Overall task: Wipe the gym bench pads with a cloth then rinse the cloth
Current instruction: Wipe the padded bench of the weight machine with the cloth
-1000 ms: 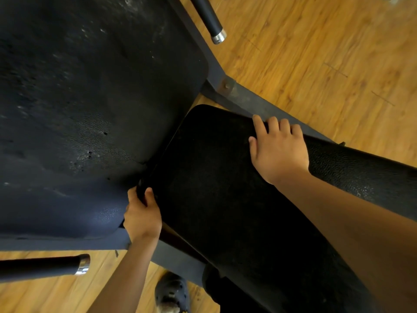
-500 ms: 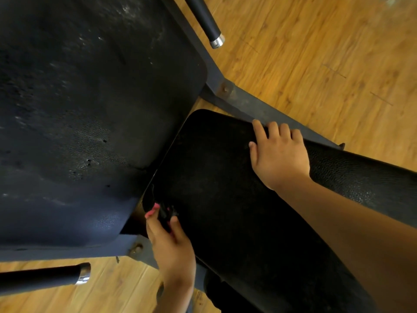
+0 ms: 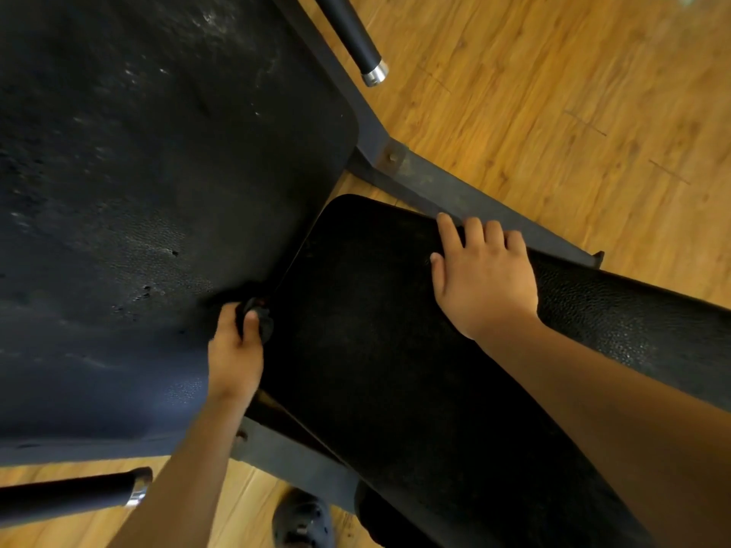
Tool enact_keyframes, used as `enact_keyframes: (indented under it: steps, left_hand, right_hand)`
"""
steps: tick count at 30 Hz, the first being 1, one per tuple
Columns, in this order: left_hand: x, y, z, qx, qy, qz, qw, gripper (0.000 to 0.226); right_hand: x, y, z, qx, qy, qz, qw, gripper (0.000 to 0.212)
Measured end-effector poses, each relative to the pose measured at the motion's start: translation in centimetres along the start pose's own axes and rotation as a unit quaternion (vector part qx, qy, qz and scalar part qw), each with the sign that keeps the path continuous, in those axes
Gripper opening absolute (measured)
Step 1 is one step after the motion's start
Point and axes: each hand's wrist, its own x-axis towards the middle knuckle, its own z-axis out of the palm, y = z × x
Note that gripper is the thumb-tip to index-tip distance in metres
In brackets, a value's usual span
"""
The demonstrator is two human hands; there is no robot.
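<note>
Left hand (image 3: pixel 235 352): fingers gripping dark cloth (image 3: pixel 267 324) at seat pad (image 3: pixel 375 369) edge. Right hand (image 3: pixel 484 280): fingers straight, flat on that pad.

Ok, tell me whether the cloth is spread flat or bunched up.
Bunched up: the cloth is a small dark wad pinched in the left hand, at the edge of the seat pad.

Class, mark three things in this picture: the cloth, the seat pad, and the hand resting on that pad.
cloth (image 3: pixel 265 324): head view, its bunched dark end.
seat pad (image 3: pixel 375 350): head view, bare middle of its top.
right hand (image 3: pixel 484 278): head view, back of the hand.
</note>
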Motion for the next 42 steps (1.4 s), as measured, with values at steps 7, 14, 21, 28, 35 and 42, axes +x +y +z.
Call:
enact_keyframes:
  steps: [7,14,21,28,35,42]
  left_hand:
    - [3.3,3.0,1.7,0.047,-0.050,0.085,0.994,0.023]
    - [5.9,5.9,2.9,0.048,-0.109,0.108,0.987,0.022]
    - [9.2,10.8,5.3,-0.004,-0.144,0.093,0.985,0.021]
    - [10.5,14.8,7.1,0.073,-0.182,0.144,0.970,0.017]
    - [7.6,19.7,9.2,0.192,-0.235,0.289,0.908,0.020]
    - [4.7,19.1,9.1,-0.003,-0.233,0.222,0.947,0.020]
  right_hand:
    - [0.0,-0.1,0.0,-0.004,-0.001,0.003,1.000,0.056]
    - [0.0,-0.1,-0.2,-0.001,-0.004,-0.001,1.000,0.058]
    - [0.3,-0.2,-0.2,0.019,-0.001,0.000,1.000,0.058]
    - [0.3,0.1,-0.1,0.035,-0.001,-0.007,0.999,0.056]
    - [0.4,0.1,-0.1,0.027,-0.008,-0.005,1.000,0.057]
    - [0.4,-0.1,0.1,0.018,-0.001,0.006,1.000,0.057]
